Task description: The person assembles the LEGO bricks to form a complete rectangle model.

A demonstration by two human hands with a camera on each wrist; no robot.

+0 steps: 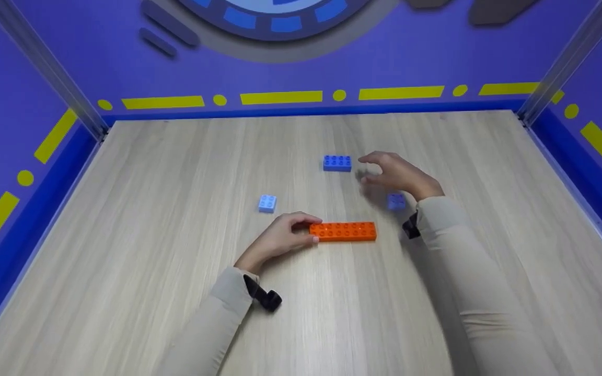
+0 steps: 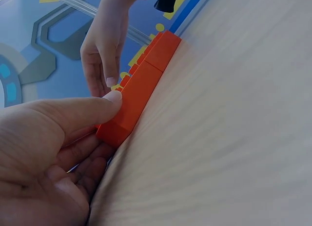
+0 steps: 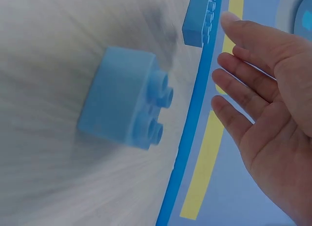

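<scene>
A long orange toy brick [image 1: 345,232] lies on the wooden table, with a seam-like line across its side in the left wrist view. My left hand [image 1: 282,235] pinches its left end between thumb and fingers. Over the table, my right hand [image 1: 397,172] holds nothing, its fingers apart and loosely bent. Just left of those fingertips sits a blue eight-stud brick [image 1: 337,163], which they do not touch. Below the right hand, near the wrist, is a small violet-blue brick [image 1: 396,201], with four studs in the right wrist view.
A small light-blue four-stud brick [image 1: 267,203] stands on the table [image 1: 175,209] beyond the left hand. Blue-violet panels with yellow marks [image 1: 281,97] wall in the back and both sides. Each wrist wears a black camera strap.
</scene>
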